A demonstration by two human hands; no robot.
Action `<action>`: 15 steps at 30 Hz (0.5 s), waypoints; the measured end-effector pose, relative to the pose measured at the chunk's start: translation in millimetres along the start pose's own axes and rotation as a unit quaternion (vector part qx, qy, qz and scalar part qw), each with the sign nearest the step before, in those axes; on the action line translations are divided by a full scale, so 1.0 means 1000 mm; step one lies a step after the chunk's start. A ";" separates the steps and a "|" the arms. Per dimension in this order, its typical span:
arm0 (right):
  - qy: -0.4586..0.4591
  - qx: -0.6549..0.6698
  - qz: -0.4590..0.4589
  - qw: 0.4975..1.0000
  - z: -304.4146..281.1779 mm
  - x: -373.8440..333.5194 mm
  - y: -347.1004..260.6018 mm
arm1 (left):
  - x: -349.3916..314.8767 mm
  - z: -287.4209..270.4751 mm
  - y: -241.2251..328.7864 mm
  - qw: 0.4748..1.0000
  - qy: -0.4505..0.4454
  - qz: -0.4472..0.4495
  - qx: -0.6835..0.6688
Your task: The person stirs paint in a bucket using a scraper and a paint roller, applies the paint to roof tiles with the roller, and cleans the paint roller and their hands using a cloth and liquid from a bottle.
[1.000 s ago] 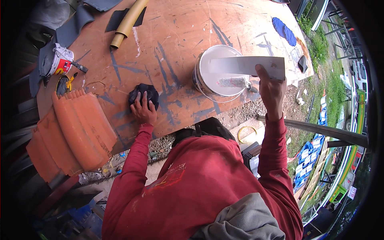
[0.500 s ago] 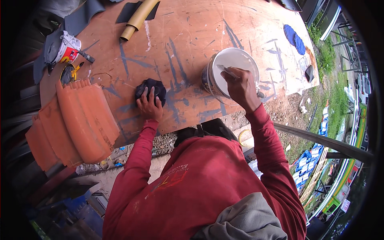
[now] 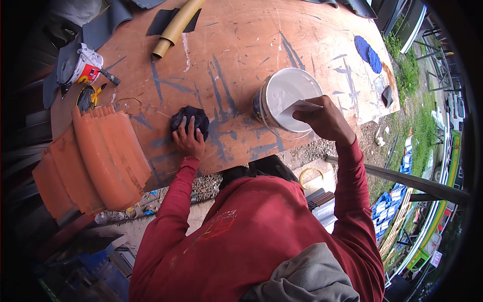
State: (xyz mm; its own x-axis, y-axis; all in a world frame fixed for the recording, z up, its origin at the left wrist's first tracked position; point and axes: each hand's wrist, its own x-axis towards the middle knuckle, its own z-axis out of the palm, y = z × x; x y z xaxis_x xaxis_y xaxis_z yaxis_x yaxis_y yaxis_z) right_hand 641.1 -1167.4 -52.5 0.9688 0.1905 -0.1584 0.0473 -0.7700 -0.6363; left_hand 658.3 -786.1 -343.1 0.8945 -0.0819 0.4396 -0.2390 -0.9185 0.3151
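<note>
Grey, thin plate (image 3: 303, 106) pinched in the right grip (image 3: 328, 121), seen from the head view over the opening of the white bucket (image 3: 259, 105), left of that grip. Beneath the left grip (image 3: 191, 143), fingers spread and unclenched: black crumpled cloth (image 3: 200, 116) on the worktop (image 3: 241, 35). Terracotta roof tiles (image 3: 98, 161) farther left.

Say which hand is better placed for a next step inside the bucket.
Probably the right: the right hand grips a flat pale plate at the opening of the bucket. The left hand lies on a dark bundle, well to the left of the bucket.
</note>
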 end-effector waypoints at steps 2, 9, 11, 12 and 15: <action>0.025 -0.034 -0.063 0.997 -0.009 0.002 0.008 | 0.001 -0.001 0.001 1.000 0.004 0.004 0.002; 0.056 -0.134 -0.246 0.959 -0.004 0.030 0.020 | 0.003 0.001 0.000 1.000 0.012 0.010 0.000; 0.076 -0.103 -0.166 0.978 0.007 0.037 0.022 | 0.001 0.001 -0.002 1.000 0.010 0.008 0.003; 0.107 -0.106 -0.126 0.981 0.009 0.037 0.022 | 0.000 0.001 -0.003 1.000 0.009 0.007 0.005; 0.166 -0.095 -0.129 0.973 0.008 0.039 0.038 | 0.003 0.000 0.000 1.000 -0.005 0.001 -0.003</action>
State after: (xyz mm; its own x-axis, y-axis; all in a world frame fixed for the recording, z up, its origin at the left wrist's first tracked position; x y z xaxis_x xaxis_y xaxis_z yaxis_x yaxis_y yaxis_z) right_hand 678.4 -1184.0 -89.0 0.9422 0.2095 0.2615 0.3132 -0.8277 -0.4656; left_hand 660.6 -786.2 -342.0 0.8974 -0.0882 0.4323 -0.2434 -0.9162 0.3183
